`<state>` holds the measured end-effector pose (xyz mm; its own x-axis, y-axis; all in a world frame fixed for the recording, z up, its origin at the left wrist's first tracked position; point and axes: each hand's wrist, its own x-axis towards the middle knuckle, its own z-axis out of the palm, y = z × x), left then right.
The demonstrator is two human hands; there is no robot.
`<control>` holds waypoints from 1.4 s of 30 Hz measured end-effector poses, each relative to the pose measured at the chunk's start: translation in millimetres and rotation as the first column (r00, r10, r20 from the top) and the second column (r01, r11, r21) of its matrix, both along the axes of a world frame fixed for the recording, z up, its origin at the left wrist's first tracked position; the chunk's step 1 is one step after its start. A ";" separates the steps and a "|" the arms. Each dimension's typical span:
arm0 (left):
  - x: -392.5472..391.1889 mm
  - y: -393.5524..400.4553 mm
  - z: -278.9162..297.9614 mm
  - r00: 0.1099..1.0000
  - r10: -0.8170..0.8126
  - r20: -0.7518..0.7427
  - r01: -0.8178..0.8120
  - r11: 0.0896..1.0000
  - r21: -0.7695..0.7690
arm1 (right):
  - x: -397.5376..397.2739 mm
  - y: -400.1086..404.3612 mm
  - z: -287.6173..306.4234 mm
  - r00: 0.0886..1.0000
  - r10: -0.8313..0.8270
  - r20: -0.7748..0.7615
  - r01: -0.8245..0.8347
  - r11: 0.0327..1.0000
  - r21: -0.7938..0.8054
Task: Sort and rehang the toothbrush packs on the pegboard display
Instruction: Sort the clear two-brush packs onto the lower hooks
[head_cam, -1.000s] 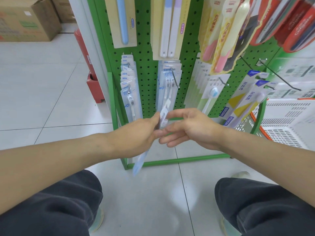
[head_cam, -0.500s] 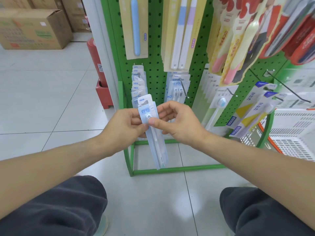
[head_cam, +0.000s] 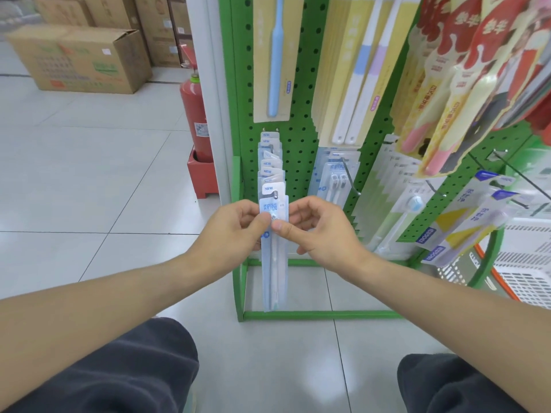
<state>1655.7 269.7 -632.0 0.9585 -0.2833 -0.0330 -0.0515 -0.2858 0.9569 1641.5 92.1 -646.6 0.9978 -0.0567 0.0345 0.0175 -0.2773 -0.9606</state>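
A light-blue toothbrush pack (head_cam: 274, 263) hangs upright in front of the green pegboard (head_cam: 301, 144). My left hand (head_cam: 235, 228) pinches its top left edge and my right hand (head_cam: 319, 228) pinches its top right, thumb tips meeting at the hang hole. Directly behind it a row of like blue packs (head_cam: 269, 168) hangs on a peg at the lower left of the board. Another blue twin-brush pack (head_cam: 335, 180) hangs on the middle peg, whose wire tip sticks out.
Yellow, cream and red packs (head_cam: 441, 93) hang higher and to the right, and an empty hook (head_cam: 518, 174) juts out. A white basket (head_cam: 530, 263) stands at right. A red fire extinguisher (head_cam: 195, 105) and cardboard boxes (head_cam: 83, 58) are at left. My knees are below.
The pack went from tilted and low in my left hand to upright, held at its top by both hands. It now sits right in front of the left peg's row.
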 end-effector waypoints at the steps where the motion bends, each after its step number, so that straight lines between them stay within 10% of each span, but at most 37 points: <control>1: 1.3 0.3 -0.5 1.000 0.010 0.021 -0.010 1.000 0.015 | 0.9 0.7 -0.8 1.000 -0.002 0.010 0.002 1.000 -0.003; 6: 13.3 4.3 -2.7 0.988 0.061 0.145 -0.077 0.991 0.110 | 13.3 -9.5 1.7 0.991 0.131 0.012 -0.129 0.989 -0.077; 16: 22.9 4.5 -2.4 0.957 0.093 0.276 -0.149 0.971 0.189 | 48.6 3.6 -4.3 0.984 -0.054 0.171 0.115 0.922 -0.369; 42: 22.9 6.6 -8.3 0.945 0.053 0.323 -0.120 0.975 0.189 | 104.6 8.0 -36.4 0.974 -0.179 0.140 0.212 0.937 -0.279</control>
